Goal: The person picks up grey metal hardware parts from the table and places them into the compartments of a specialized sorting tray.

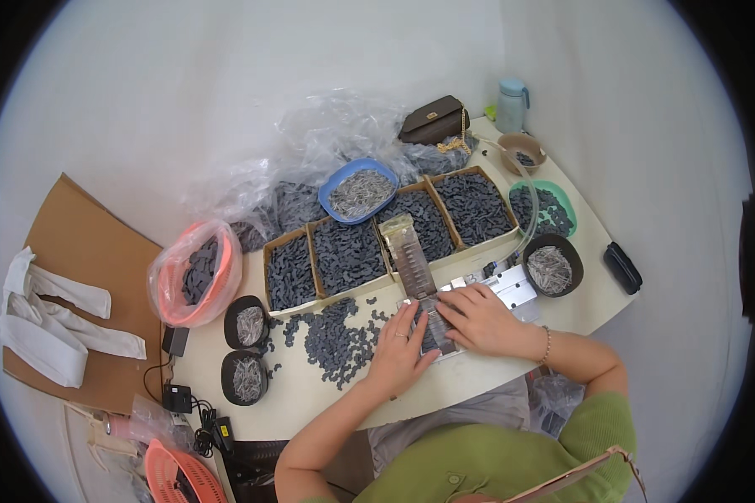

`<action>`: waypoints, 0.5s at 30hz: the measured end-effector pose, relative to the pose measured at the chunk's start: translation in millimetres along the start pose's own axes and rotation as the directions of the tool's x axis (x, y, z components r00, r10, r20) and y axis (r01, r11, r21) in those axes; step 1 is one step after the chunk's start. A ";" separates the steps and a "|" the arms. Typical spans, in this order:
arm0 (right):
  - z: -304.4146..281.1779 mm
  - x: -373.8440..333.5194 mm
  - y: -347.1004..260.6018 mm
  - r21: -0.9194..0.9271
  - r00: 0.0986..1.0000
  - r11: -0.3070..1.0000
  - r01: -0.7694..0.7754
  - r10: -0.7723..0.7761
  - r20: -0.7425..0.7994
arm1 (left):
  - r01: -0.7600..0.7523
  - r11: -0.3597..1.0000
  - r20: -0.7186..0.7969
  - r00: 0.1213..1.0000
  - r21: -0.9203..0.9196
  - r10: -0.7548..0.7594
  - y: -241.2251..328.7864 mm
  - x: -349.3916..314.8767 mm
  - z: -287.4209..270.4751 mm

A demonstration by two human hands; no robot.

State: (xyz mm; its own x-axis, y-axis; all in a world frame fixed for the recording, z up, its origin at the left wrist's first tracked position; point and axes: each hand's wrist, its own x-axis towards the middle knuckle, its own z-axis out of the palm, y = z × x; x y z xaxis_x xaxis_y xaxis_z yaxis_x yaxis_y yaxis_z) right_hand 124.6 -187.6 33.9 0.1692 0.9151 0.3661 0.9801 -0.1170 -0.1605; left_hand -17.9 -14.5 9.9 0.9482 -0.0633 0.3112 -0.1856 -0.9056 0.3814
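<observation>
A small flat jig [438,329], which looks metal with a clear top, lies at the table's front, with dark grey pieces showing at its left side. My left hand [397,356] rests along its left edge, fingers stretched and thumb apart. From the right, my right hand [485,323] lies over the jig, its fingers extended across the edge. Whatever lies under my fingertips is hidden. Just beyond the jig, a clear ribbed plastic tray [409,258] slants up onto the boxes. To the left is a loose pile of small dark grey curved pieces [337,342].
Behind stands a divided cardboard box [344,256] full of grey pieces, with a blue tray [361,191] of metal pins on it. Black bowls of pins [550,267] [247,379] flank the work. A silver machine base [512,289] with a clear hose sits right; a pink basket [195,272] stands left.
</observation>
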 end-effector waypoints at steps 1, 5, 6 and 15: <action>0.2 2.8 2.3 -0.004 1.000 1.000 0.001 -0.001 0.004 | 0.029 1.000 -0.010 1.000 -0.008 -0.029 3.3 -1.8 2.5; -1.3 9.5 15.8 -0.032 0.998 0.999 0.042 -0.041 0.042 | 0.122 0.990 -0.002 0.992 -0.067 -0.123 16.1 -3.0 4.4; -6.5 11.1 16.9 -0.057 0.997 0.996 0.062 -0.059 0.052 | 0.141 0.986 -0.003 0.990 -0.085 -0.142 16.0 -2.9 3.5; -23.2 29.2 42.7 -0.127 0.948 0.950 0.285 -0.261 0.180 | 0.104 0.987 -0.018 0.995 0.120 -0.102 7.7 9.7 -8.3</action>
State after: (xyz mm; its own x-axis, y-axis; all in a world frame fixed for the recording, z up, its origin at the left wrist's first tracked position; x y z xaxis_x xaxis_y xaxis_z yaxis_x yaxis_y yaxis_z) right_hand 173.8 -174.8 59.0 -0.1140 0.9679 0.2242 0.9925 0.1011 0.0682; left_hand -12.2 -18.6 23.1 0.9573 0.0372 0.2866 -0.0541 -0.9511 0.3042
